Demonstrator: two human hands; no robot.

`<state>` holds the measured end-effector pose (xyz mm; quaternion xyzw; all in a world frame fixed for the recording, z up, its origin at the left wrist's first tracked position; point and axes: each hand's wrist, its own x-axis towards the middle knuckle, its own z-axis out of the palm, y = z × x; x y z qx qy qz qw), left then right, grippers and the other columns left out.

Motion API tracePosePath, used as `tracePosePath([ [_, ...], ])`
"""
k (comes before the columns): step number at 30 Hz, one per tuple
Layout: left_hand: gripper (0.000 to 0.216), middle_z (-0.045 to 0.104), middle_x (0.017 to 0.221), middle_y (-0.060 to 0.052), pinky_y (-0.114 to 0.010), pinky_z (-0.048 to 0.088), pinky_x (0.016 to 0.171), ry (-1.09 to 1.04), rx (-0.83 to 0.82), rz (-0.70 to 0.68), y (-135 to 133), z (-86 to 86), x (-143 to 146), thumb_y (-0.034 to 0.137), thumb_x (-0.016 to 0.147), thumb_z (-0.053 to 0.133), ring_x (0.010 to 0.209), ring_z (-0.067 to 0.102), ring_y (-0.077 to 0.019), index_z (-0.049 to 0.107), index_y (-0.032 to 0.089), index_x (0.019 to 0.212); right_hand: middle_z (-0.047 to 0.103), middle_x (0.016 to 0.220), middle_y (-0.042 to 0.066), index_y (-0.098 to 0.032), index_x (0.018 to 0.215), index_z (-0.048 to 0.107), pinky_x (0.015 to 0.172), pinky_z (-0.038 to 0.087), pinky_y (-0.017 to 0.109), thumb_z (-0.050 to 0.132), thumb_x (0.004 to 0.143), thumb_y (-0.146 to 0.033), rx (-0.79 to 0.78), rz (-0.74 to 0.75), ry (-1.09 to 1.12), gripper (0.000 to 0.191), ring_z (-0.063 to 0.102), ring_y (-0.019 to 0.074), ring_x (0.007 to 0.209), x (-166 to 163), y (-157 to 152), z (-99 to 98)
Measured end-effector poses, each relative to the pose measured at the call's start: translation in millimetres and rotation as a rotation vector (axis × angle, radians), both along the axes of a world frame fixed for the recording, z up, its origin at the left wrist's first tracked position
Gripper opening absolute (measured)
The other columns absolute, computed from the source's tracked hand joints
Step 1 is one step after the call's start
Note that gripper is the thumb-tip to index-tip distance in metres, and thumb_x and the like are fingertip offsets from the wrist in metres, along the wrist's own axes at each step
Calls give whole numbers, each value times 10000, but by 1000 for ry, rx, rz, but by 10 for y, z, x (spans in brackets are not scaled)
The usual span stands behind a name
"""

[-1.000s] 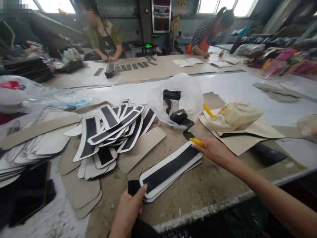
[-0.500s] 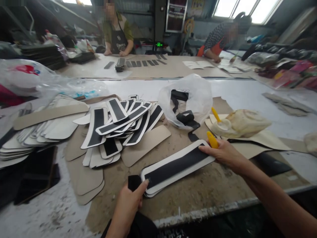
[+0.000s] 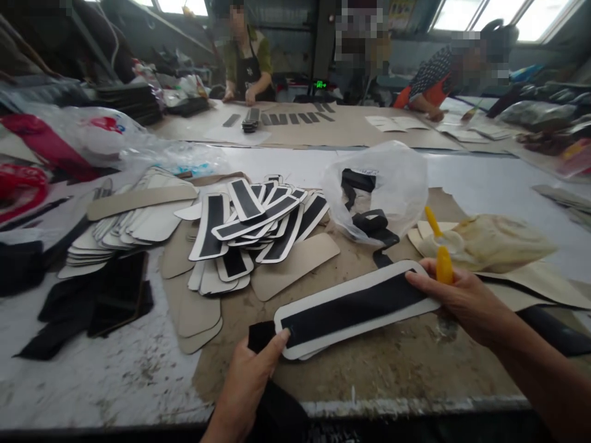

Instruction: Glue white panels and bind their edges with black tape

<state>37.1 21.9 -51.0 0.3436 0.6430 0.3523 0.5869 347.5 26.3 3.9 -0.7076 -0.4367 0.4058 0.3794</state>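
Left hand point(image 3: 247, 384) thumb extended; right hand point(image 3: 466, 301) fingers curled, gripping.
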Motion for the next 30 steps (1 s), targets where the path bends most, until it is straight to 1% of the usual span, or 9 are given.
tracePosePath([
  [2, 370, 329, 401, 80, -220, 236, 442, -84, 10, 11, -9, 14, -15, 479, 589, 732, 422, 262, -72, 543, 163, 556, 347, 585, -43, -209, 719, 483, 346, 245, 183, 725, 672, -570, -15, -23, -8, 437, 311, 91, 464, 0, -14, -16],
  [7, 350, 367, 462, 74, -191, 212, 430, -279, -4, 78, -35, -22, -67, 389, 602, 754, 449, 282, -55, 489, 161, 586, 379, 603, -27, -232, 740, 528, 342, 257, 180, 748, 649, -551, -57, -50, 19, 398, 321, 106, 474, 38, -36, -100],
  [13, 346, 466, 548, 50, -178, 327, 436, -540, -142, 196, -63, 24, -73, 319, 532, 811, 455, 378, -58, 557, 158, 703, 431, 661, -17, -225, 789, 540, 367, 341, 192, 805, 595, -493, -87, -164, 437, 424, 386, 106, 485, -76, -36, -62],
  [15, 352, 476, 542, 44, -191, 361, 434, -508, -170, 254, -57, 58, -59, 320, 498, 822, 463, 407, -77, 576, 162, 694, 415, 651, -33, -209, 781, 520, 379, 334, 174, 807, 613, -473, -52, -153, 495, 424, 377, 87, 482, -136, -35, -54],
  [18, 350, 445, 474, 56, -191, 358, 407, -381, -160, 261, -24, 47, -68, 354, 480, 819, 436, 393, -85, 561, 171, 628, 357, 608, -63, -196, 795, 490, 357, 234, 151, 743, 694, -517, 13, -75, 406, 421, 301, 62, 450, -167, -20, -93],
  [21, 370, 441, 452, 58, -213, 382, 414, -274, -167, 214, 17, -51, -121, 425, 494, 805, 438, 425, -113, 582, 177, 654, 351, 584, -69, -189, 812, 488, 375, 221, 165, 644, 763, -584, 26, -4, 215, 428, 297, 70, 450, -161, -9, -132],
  [25, 427, 440, 434, 45, -222, 392, 451, -106, -57, 116, 35, -149, -167, 553, 571, 734, 449, 421, -118, 501, 199, 521, 355, 567, -64, -186, 734, 477, 392, 238, 192, 616, 763, -590, 9, 55, 17, 428, 320, 90, 461, -182, 9, -122],
  [27, 417, 475, 455, 42, -237, 419, 467, -69, -52, 141, 35, -126, -140, 576, 588, 709, 453, 445, -129, 531, 200, 568, 375, 591, -52, -187, 696, 466, 420, 275, 201, 606, 769, -573, 49, 81, -43, 417, 342, 99, 489, -195, 17, -114],
  [30, 377, 620, 591, 2, -272, 484, 499, -40, -137, 188, 38, -46, -77, 507, 576, 733, 563, 578, -191, 614, 187, 736, 405, 628, -38, -186, 694, 469, 474, 325, 208, 590, 775, -562, 100, 102, -58, 404, 388, 115, 543, -194, 9, -126],
])
